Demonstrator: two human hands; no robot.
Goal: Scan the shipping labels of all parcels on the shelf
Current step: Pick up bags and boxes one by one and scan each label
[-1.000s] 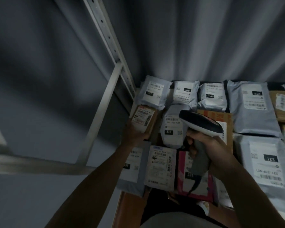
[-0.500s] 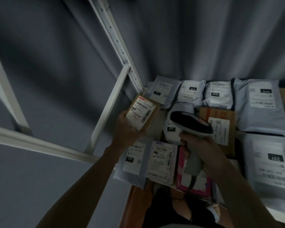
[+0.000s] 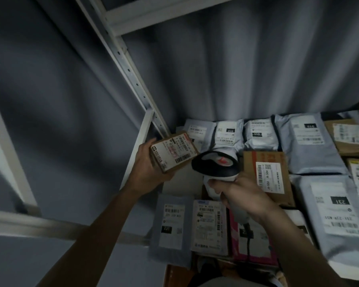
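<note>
My left hand [image 3: 148, 162] holds a small brown cardboard box [image 3: 173, 151] lifted above the shelf's left end, its white label with barcodes facing up. My right hand [image 3: 245, 198] grips the handle of a white and black barcode scanner [image 3: 215, 165], whose head sits just right of the box and points toward the label. Below lie several labelled parcels: grey mailers [image 3: 171, 226], a white one [image 3: 209, 225], a pink one [image 3: 251, 243] and a brown box [image 3: 267, 175].
A white metal shelf upright [image 3: 131, 73] and a diagonal brace [image 3: 140, 141] run just left of the lifted box. A grey curtain [image 3: 247, 69] hangs behind the shelf. More grey mailers [image 3: 311, 146] and cardboard parcels [image 3: 348, 137] fill the right side.
My left hand has raised the small brown box off the shelf and tilted its label up. The scanner in my right hand has swung left toward it.
</note>
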